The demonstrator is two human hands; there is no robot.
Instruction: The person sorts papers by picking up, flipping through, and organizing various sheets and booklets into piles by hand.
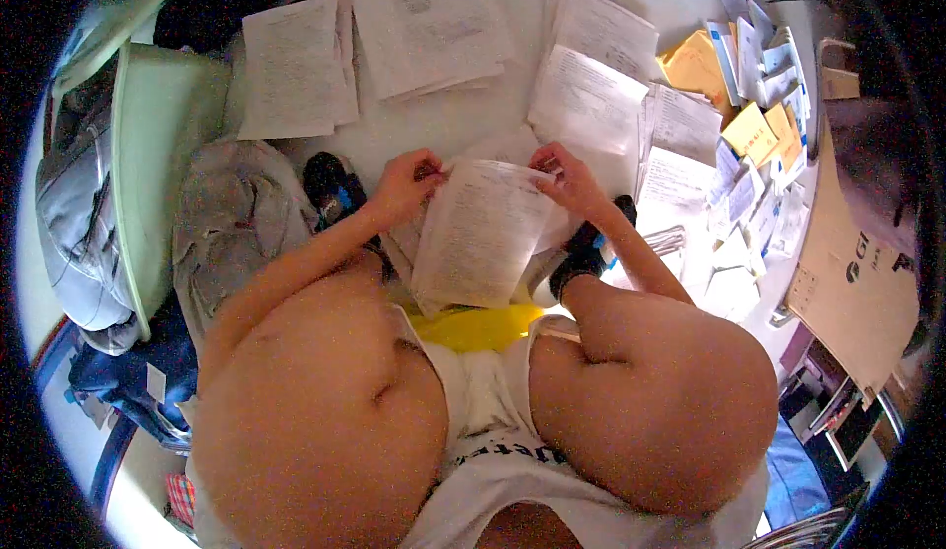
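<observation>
We hold a printed sheet [480,234] by its two top corners, left hand [404,186] and right hand [567,179] each with a closed pinch grip on the thin paper, which hangs slightly curved between them above the bench [443,120].

Just beyond the grip lie more printed pages [424,22] in loose, overlapping stacks, flat and rectangular, well apart from our fingers. Right of the right grip spreads a clutter of small white slips [744,204] and yellow envelopes [700,66], with a brown cardboard sheet [852,273] further out. Left of the left grip sit a dark, rounded object [330,189] and crumpled grey cloth [236,219]. Below the sheet something glossy yellow [478,327] shows. Nothing blocks either hand.
</observation>
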